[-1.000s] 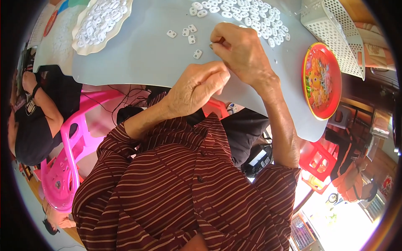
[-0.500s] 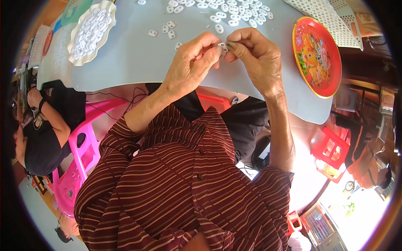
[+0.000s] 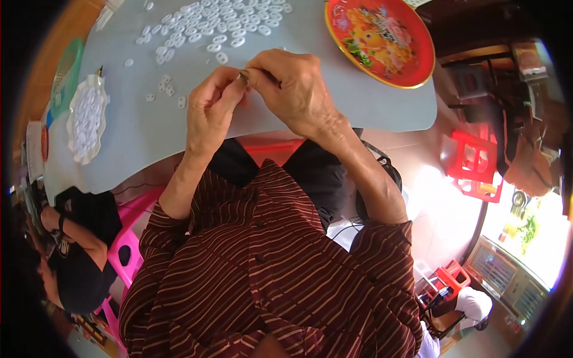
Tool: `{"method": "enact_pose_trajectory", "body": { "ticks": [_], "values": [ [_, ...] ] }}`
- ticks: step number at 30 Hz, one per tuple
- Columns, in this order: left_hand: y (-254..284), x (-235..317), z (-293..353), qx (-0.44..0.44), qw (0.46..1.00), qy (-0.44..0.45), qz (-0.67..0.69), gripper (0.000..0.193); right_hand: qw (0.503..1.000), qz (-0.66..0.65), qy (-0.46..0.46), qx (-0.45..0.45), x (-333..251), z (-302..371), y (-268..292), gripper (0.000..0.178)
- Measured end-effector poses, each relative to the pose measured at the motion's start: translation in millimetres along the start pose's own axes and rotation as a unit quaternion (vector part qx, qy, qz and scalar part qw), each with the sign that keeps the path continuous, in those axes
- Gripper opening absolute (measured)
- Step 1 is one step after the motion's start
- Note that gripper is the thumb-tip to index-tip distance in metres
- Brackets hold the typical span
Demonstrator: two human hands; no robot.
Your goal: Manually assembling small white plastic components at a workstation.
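Note:
My left hand [image 3: 209, 110] and my right hand [image 3: 295, 89] meet over the near part of the grey table, thumbs and fingertips pinched together. Between them is a small white two-holed plastic piece, now almost wholly covered by the fingers. Beyond my hands many white oval pieces [image 3: 222, 27] with holes lie spread in a single layer. Several similar pieces [image 3: 169, 91] lie apart, left of my left hand, and look joined or doubled; the exact form is too small to tell.
A scalloped white dish [image 3: 104, 106] heaped with white pieces stands at the table's left, beside a green basket [image 3: 70, 74]. A red round tray [image 3: 412, 67] with a flower pattern lies at the right. A person in black [image 3: 86, 250] sits at my left by a pink chair [image 3: 126, 253].
The view has swung to the right, so table things appear shifted left. My hands remain pinched together, the right one turned more over the piece, which is now hidden.

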State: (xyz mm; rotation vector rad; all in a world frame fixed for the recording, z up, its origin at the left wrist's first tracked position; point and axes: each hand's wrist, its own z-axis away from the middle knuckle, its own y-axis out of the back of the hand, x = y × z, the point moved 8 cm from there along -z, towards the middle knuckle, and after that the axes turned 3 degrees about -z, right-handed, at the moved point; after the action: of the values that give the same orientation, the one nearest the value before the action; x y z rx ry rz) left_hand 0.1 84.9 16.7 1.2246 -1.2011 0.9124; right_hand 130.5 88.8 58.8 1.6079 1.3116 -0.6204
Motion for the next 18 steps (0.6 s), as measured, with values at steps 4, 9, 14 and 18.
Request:
{"method": "enact_pose_trajectory", "body": {
  "ticks": [4, 9, 14, 18],
  "values": [
    [2, -7, 0, 0.006, 1.0, -0.001, 0.028, 0.013, 0.978, 0.195, 0.068, 0.028, -4, -7, 43, 0.013],
    [-4, -4, -2, -0.018, 0.999, -0.029, 0.009, 0.012, 0.954, 0.296, -0.05, -0.019, 37, -8, 153, 0.01],
    [-4, 1, -1, -0.006, 0.999, -0.037, -0.008, 0.011, 0.933, 0.285, -0.138, -0.171, 68, 7, 161, 0.009],
    [-3, 2, 0, -0.009, 0.997, -0.043, -0.057, 0.011, 0.948, 0.255, -0.131, -0.14, 83, 1, 160, 0.011]
  ]
}}
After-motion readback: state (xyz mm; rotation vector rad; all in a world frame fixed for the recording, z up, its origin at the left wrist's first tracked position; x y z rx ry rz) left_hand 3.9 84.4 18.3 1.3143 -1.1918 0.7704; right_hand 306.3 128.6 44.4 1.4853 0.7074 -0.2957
